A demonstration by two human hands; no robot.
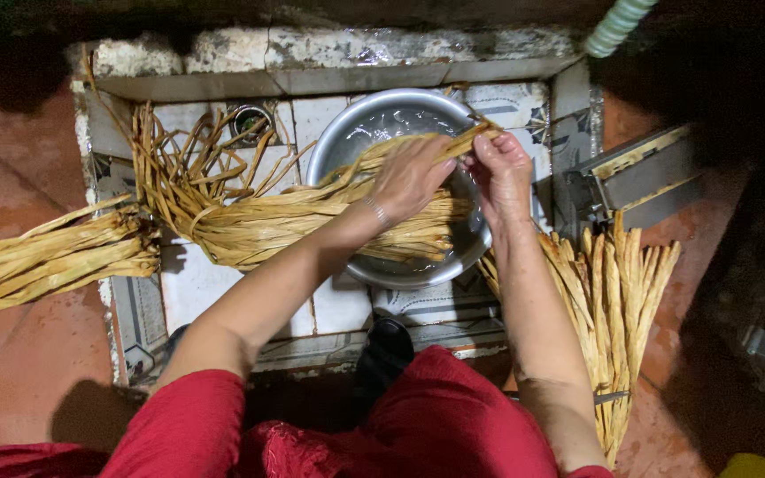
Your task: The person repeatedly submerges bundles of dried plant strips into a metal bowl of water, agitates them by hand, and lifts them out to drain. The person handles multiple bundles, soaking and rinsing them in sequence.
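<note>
A round metal basin (356, 133) holding water sits in a shallow tiled wash pit. A long bundle of tan fibre strips (250, 221) lies across it, its ends in the water. My left hand (411, 175) rests over the strips above the basin, fingers curled on them. My right hand (502, 170) pinches the end of a few strips (467, 137) at the basin's right rim.
The tiled pit (347, 301) has a raised rim and a drain hole (250, 119) at its back left. Another strip bundle (42, 257) trails over the left rim. A standing sheaf (617, 292) leans at the right. A metal box (639, 177) and a hose (617, 26) lie at the right.
</note>
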